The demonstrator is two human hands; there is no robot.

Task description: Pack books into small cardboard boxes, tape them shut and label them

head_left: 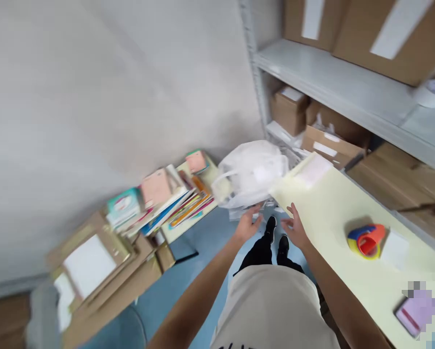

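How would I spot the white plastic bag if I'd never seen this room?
Find the grey metal shelving at right, then the pale yellow table before it. By that table's far corner, beyond the left hand, is the white plastic bag. It is puffy and rumpled, unlike the flat books left of it and the brown cardboard boxes to its right.

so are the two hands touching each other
Apart: in the head view, a black shoe and blue floor show between the left hand and the right hand.
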